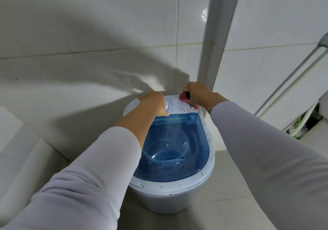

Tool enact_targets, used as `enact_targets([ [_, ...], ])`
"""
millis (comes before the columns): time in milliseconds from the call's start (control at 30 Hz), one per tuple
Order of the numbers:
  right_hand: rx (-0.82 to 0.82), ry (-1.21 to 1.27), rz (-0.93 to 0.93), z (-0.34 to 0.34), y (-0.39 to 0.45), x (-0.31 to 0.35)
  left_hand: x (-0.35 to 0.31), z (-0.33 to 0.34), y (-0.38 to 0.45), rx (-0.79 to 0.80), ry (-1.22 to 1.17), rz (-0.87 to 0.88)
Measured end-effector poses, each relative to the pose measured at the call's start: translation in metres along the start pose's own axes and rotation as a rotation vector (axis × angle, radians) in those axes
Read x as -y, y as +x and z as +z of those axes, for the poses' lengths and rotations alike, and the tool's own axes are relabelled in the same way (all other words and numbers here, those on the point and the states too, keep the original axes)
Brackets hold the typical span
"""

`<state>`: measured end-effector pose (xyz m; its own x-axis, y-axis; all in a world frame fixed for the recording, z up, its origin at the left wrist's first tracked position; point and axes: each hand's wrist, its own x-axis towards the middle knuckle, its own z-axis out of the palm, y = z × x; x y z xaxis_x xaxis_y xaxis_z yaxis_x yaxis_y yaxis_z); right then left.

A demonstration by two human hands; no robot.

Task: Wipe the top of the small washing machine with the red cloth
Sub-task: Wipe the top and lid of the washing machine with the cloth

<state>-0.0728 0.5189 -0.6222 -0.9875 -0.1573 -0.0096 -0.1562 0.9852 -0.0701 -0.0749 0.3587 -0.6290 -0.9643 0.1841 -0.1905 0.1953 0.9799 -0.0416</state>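
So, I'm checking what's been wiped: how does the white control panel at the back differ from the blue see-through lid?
The flat white control panel is opaque and carries a white dial; the translucent blue lid shows the basket inside. The right hand presses the red cloth on the panel; nothing touches the lid. Both carry dark specks.
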Motion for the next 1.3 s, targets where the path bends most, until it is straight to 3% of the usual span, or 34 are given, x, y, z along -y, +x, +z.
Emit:
enact_targets([
  [367,0.066,-0.117,-0.213,0.007,-0.025,-0.004,-0.007,-0.005,-0.006,0.025,0.042,-0.033],
  [500,0.158,-0.073,-0.202,0.002,-0.024,-0.004,-0.006,-0.005,-0.007,0.017,0.037,-0.027],
  [733,-0.129,0.109,-0.056,-0.008,-0.015,-0.019,-0.004,-0.005,-0.006,-0.006,0.04,-0.008],
  [933,0.061,0.001,-0.169,-0.005,-0.005,-0.018,-0.008,-0.005,-0.004,-0.011,0.075,-0.011],
  [1033,0.071,-0.03,-0.205,-0.003,-0.007,-0.018,-0.01,-0.004,-0.002,-0.009,0.096,-0.02],
  [1300,-0.016,0.198,0.039,0.014,-0.015,-0.028,-0.011,-0.006,-0.001,0.011,0.103,-0.021],
])
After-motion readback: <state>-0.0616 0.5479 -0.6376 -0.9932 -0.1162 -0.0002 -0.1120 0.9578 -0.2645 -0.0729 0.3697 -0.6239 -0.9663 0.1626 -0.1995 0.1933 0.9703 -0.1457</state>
